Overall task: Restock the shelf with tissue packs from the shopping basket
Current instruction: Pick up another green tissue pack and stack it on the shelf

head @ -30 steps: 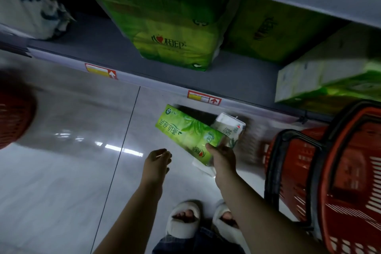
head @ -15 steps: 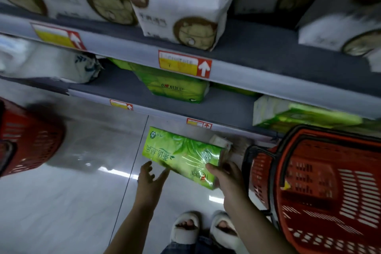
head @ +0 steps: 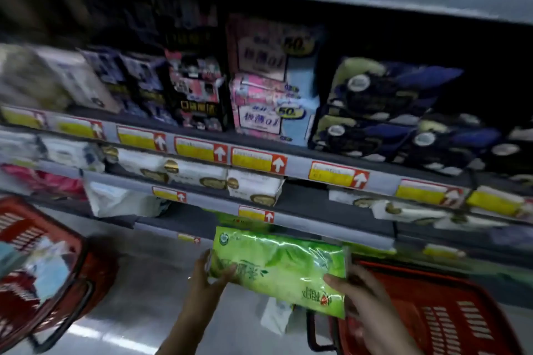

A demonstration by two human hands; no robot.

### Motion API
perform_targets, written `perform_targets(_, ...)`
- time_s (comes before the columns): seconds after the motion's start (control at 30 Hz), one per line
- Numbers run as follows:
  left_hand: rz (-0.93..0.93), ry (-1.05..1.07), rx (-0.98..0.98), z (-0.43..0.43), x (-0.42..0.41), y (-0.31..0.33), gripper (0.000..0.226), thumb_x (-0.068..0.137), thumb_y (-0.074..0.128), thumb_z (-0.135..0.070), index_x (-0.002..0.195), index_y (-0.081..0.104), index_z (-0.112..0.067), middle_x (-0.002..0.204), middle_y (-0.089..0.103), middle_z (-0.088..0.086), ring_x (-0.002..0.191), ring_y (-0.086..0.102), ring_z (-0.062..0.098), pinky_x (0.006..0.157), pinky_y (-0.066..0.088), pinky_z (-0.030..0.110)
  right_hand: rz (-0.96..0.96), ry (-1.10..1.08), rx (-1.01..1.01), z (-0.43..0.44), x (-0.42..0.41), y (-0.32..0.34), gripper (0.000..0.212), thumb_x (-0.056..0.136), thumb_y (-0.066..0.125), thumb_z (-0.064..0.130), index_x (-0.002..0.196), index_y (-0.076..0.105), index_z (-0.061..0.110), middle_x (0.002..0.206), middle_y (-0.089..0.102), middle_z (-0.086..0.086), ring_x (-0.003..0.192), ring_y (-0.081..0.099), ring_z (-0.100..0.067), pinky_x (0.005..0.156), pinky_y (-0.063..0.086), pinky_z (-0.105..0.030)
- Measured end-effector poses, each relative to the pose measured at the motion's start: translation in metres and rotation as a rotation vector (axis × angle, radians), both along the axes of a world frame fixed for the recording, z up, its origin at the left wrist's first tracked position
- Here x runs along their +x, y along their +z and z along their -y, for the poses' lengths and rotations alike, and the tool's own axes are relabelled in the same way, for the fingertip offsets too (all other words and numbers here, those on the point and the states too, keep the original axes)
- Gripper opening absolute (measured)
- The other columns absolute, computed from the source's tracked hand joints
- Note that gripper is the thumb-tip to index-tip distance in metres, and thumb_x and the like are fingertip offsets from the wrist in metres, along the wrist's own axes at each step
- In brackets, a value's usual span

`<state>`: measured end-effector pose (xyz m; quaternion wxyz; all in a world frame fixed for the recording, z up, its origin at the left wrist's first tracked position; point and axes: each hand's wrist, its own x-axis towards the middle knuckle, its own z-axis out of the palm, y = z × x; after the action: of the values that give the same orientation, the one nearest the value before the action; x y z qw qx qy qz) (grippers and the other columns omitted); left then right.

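A green tissue pack (head: 281,269) is held flat in front of the shelving, between both hands. My left hand (head: 209,279) grips its left end, thumb on top. My right hand (head: 356,290) grips its right end from below and the side. A small white pack (head: 275,315) lies on the floor under it. The red shopping basket (head: 438,314) stands at the lower right, just right of my right hand. The shelf (head: 311,204) with white tissue packs has a bare dark stretch straight ahead.
A second red basket (head: 43,274) with packets inside sits at the lower left. Upper shelves carry pink, black and dark blue packs. Price tags with arrows line the shelf edges. Glossy floor lies between the two baskets.
The view has tilted upward from the floor to the upper shelves. My left hand has taken hold of the pack's left end, and the pack has risen toward the shelves.
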<state>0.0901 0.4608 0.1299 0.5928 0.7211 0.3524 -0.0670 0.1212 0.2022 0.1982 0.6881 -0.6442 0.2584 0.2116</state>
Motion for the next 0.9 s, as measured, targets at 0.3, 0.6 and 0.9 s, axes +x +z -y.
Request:
perform_targets(0.3,0.149,-0.006,-0.418,-0.016,-0.044,0.121,0.062,0.07,0.077,-0.052,0.118,0.063,-0.014,0.115,0.07,0.012,0.106,0.065,0.024,0.093,0.05,0.039,0.022,-0.036,0.101,0.022,-0.028,0.142,0.058,0.051,0.083,0.012,0.105,0.06,0.012,0.105,0.069,-0.008,0.095,0.065,-0.026,0.079,0.047,-0.039)
perform_targets(0.6,0.257,-0.008,-0.503,-0.009,-0.048,0.222,0.042,0.077,0.072,-0.03,0.107,0.063,-0.002,0.09,0.076,0.007,0.086,0.073,0.021,0.08,0.056,0.035,0.151,-0.271,0.285,0.023,-0.059,0.234,0.046,0.069,0.073,0.022,0.111,0.06,0.009,0.103,0.068,-0.004,0.091,0.064,-0.018,0.077,0.049,-0.034)
perform_targets(0.9,0.415,-0.303,-0.488,-0.021,-0.048,0.314,0.077,0.06,0.08,-0.047,0.123,0.06,-0.009,0.121,0.067,0.014,0.11,0.064,0.034,0.097,0.048,0.045,0.286,-0.313,0.357,0.037,-0.062,0.291,0.061,0.047,0.087,0.041,0.103,0.069,0.023,0.115,0.069,-0.004,0.112,0.06,-0.026,0.106,0.036,-0.052)
